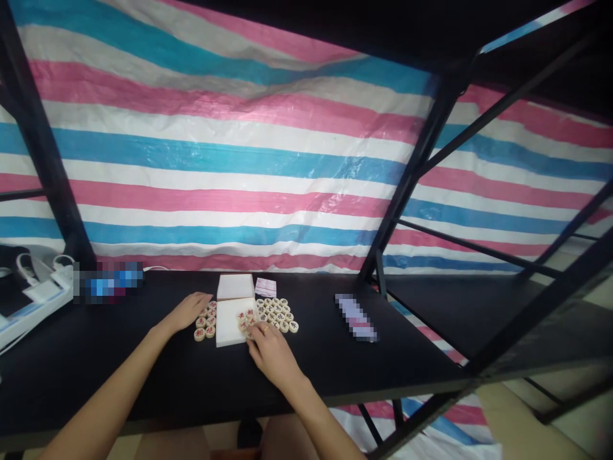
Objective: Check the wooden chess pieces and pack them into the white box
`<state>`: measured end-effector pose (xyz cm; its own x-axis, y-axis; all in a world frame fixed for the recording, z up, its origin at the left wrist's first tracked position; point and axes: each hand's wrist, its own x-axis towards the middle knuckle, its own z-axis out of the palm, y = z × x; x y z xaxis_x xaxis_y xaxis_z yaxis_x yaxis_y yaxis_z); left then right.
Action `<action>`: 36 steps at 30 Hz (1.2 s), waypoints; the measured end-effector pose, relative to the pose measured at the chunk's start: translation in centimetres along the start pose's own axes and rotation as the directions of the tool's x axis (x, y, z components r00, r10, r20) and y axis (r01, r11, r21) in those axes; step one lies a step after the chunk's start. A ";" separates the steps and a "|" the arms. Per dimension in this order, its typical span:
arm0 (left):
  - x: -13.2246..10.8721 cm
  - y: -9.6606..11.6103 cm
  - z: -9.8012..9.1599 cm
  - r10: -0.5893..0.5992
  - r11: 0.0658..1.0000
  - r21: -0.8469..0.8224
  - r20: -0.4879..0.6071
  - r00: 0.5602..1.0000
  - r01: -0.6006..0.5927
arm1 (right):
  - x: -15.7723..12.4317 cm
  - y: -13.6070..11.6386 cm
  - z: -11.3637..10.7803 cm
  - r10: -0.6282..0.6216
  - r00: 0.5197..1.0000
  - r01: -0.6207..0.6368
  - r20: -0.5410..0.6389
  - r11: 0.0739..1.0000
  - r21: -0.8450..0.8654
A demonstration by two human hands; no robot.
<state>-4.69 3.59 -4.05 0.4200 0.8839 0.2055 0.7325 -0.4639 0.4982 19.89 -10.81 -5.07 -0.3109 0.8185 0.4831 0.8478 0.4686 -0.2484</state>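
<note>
An open white box [232, 324] lies on the black desk, its lid part [235, 287] folded back behind it. Several round pieces with red characters [243, 317] are at the box's right side. My right hand [271, 350] is over the box's right edge, its fingers bent at these pieces; its fingertips are partly hidden. To the left stand more red-marked pieces [200, 333], with my left hand [191, 310] resting beside and behind them, fingers stretched out. Right of the box, dark-marked pieces [284, 326] sit in several rows.
A small pink-and-white paper [265, 287] lies behind the dark-marked pieces. A blurred flat object [355, 317] is on the right of the desk [383, 370]. A white power strip [36, 310] with plugs is at the far left. Black metal posts flank a striped sheet.
</note>
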 end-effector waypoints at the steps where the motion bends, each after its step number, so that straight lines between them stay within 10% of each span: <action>1: -0.2 0.1 0.2 0.010 1.000 -0.005 0.011 1.000 -0.010 | -0.2 -0.1 0.2 -0.012 1.000 0.012 -0.005 1.000 -0.012; 13: -1.2 1.3 1.0 0.036 0.999 -0.031 -0.011 0.999 -0.036 | 0.1 -1.6 0.7 0.095 0.995 -0.095 -0.015 0.993 -0.066; 21: -5.7 6.3 0.2 -0.105 0.991 -0.113 -0.377 0.920 0.067 | -1.3 -2.4 0.5 0.105 0.988 -0.068 -0.112 0.955 0.289; 28: -11.4 10.4 5.4 -0.118 0.938 -0.334 -0.075 0.990 0.087 | -2.6 -2.6 1.5 0.151 0.987 -0.153 0.047 0.832 0.533; 36: -11.2 9.9 5.3 -0.049 0.960 -0.274 0.044 0.998 0.059 | -2.5 -2.7 1.5 0.154 0.985 -0.165 0.072 0.764 0.623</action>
<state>0.70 -11.21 -5.92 0.4070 0.9021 0.1435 0.5811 -0.3769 0.7213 17.73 -13.68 -6.85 -0.2063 0.9027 0.3775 0.4314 0.4302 -0.7929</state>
